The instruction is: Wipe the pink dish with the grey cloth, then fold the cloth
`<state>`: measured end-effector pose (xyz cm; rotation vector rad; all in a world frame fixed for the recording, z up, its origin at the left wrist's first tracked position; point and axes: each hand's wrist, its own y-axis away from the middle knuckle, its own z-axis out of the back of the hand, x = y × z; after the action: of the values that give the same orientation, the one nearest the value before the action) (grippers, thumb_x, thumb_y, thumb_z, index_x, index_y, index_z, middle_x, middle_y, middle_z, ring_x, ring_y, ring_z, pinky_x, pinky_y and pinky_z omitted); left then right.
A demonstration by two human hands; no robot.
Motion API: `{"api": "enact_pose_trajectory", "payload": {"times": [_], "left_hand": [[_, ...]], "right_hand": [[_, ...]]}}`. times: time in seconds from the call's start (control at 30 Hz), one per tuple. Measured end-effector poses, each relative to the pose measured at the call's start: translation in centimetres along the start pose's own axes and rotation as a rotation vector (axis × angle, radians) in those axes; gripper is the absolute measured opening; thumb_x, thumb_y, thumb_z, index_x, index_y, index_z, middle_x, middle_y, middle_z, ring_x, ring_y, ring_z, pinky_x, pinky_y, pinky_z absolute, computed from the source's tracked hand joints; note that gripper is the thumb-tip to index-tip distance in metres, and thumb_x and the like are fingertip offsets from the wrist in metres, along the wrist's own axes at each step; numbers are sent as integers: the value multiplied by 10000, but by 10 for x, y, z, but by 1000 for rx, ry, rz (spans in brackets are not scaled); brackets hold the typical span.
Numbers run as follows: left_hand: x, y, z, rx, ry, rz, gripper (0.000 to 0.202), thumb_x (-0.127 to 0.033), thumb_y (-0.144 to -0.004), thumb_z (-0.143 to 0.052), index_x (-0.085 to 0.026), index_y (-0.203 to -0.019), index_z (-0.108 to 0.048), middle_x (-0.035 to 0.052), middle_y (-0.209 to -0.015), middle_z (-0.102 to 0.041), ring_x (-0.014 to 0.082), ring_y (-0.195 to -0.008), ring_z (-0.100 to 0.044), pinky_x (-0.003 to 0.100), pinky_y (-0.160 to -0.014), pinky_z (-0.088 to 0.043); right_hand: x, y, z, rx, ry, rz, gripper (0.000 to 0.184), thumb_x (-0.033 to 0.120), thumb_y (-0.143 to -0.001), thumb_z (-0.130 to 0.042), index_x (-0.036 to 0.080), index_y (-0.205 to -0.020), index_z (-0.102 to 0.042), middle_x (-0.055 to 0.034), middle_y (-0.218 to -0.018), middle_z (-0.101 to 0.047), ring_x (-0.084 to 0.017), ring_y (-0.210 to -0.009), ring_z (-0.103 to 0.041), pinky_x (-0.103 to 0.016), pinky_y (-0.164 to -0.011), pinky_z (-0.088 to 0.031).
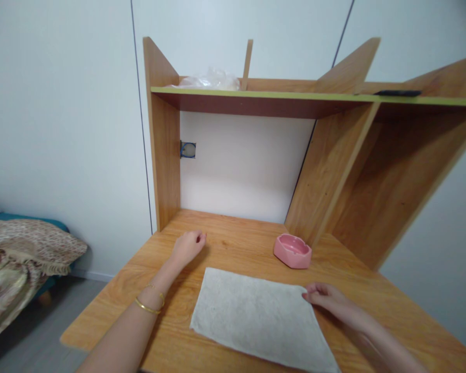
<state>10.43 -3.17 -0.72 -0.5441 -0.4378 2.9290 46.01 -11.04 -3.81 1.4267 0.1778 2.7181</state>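
Note:
A pale grey cloth point(256, 316) lies flat on the wooden desk point(225, 243). My right hand point(326, 299) pinches the cloth's far right corner, fingers pressed together. My left hand point(188, 246) rests on the bare desk beyond the cloth's left side, fingers curled under with nothing visible in them; gold bangles point(150, 302) circle that wrist. A pink ashtray-like dish point(292, 250) stands just beyond the cloth, between the hands and nearer the right one.
The desk has a hutch with upright wooden panels point(165, 155) and a green-edged shelf point(275, 96) bearing crumpled clear plastic point(212, 80) and a dark flat object point(398, 93). A bed with patterned blanket point(19, 259) stands at the left. White walls are behind.

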Motion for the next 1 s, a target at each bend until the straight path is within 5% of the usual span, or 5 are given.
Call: {"api": "enact_pose_trajectory", "payload": {"times": [0.2, 0.43, 0.7, 0.83, 1.0], "left_hand": [[-3, 1, 1, 38, -75, 26, 362, -358, -868, -324, -173, -756, -614, 78, -782, -665, 174, -746, -597, 226, -574, -337], [-6, 3, 1, 61, -60, 20, 340, -348, -860, -345, -174, -747, -614, 73, -761, -661, 179, -730, -595, 232, -573, -342], [-4, 5, -3, 75, -69, -1, 318, -322, -851, -361, -165, -746, -617, 83, -789, -664, 184, -747, -596, 242, -596, -350], [-1, 4, -5, 67, -63, -13, 310, -316, -849, -365, -166, -721, -605, 74, -771, -665, 176, -726, -597, 241, -582, -343], [0, 4, -5, 63, -56, -9, 311, -315, -848, -369, -164, -733, -615, 79, -767, -663, 180, -729, -599, 245, -596, -354]], "right_hand": [[12, -6, 22, -68, -74, -67, 246, 374, -524, -589, 201, -579, -422, 19, -513, -496, -109, -500, -482, -227, -500, -374], [57, -33, 37, -258, 247, -5, 179, 140, -615, -496, 213, -719, -370, 83, -431, -431, -98, -398, -452, -197, -414, -300], [151, -35, -58, -52, 711, 203, 285, 46, -638, -464, 144, -906, -464, -16, -675, -594, -92, -508, -512, -197, -446, -268], [163, -39, -104, 24, 822, 289, 339, 28, -638, -486, 107, -967, -492, -94, -811, -636, -148, -658, -576, -224, -480, -274], [155, -40, -130, 53, 843, 317, 370, 18, -631, -496, 96, -992, -502, -120, -869, -640, -172, -746, -587, -230, -513, -287]]}}
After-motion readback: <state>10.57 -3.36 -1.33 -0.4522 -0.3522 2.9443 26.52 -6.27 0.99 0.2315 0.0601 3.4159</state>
